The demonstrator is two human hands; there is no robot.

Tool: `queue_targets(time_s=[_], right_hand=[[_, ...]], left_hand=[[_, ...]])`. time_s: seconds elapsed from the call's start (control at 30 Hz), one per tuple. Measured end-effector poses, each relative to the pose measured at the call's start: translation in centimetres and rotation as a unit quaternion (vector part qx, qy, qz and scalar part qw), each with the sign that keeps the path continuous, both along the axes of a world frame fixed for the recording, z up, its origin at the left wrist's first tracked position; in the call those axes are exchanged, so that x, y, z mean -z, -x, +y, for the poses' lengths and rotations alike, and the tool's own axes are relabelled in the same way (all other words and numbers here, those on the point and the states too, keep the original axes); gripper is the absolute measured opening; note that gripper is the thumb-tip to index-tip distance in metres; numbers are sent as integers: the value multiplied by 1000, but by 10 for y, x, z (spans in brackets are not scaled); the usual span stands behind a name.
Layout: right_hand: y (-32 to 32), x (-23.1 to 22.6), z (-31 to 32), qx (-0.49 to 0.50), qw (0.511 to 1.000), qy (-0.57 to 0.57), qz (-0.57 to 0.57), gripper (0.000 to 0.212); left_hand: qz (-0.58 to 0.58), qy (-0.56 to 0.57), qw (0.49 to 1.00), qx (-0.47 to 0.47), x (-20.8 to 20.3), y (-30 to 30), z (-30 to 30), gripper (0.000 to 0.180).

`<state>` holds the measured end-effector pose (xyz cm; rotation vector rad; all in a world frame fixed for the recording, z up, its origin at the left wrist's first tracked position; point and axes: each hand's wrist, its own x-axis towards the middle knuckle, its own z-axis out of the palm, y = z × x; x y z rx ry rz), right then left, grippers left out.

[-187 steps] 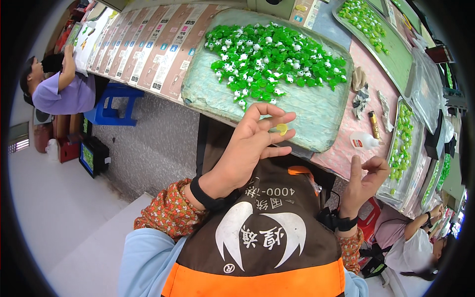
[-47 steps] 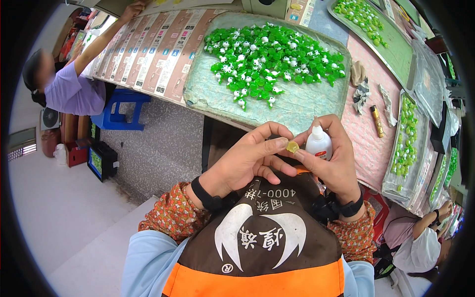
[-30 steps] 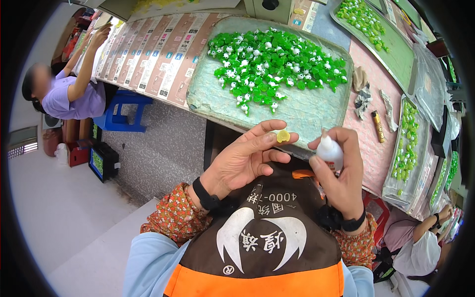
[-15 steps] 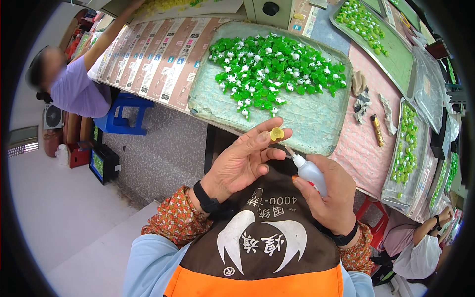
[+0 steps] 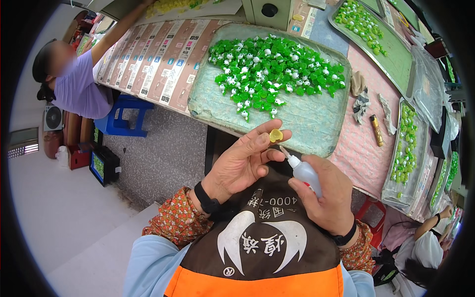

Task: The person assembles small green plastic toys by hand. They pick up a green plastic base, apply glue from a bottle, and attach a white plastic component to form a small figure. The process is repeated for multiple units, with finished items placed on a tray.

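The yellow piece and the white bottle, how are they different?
The yellow piece is small and cup-like; the white bottle is bigger and longer. The left hand holds the yellow piece, the right hand the white bottle. Both are hand-held.

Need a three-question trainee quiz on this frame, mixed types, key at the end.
1. True or false: the right hand holds a squeeze bottle.
2. Multiple choice: what colour is the small cup-shaped piece held by the left hand? A) green B) yellow C) white
3. Fill in: from the person's view, the gold tube lies to the ____ of the large tray nearest the hands.

Key: 1. True. 2. B. 3. right.
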<state>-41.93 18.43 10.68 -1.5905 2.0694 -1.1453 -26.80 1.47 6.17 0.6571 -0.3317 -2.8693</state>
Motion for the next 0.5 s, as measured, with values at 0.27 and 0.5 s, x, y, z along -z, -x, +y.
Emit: queue_targets(time_s=[0.27, 0.5], right_hand=[[0, 1, -1, 6, 1000, 2, -5, 44], [1, 0, -1, 3, 1000, 6, -4, 44]], left_hand=[[-2, 4, 1000, -1, 2, 0, 0, 48], [-9, 11, 1000, -1, 2, 0, 0, 47]])
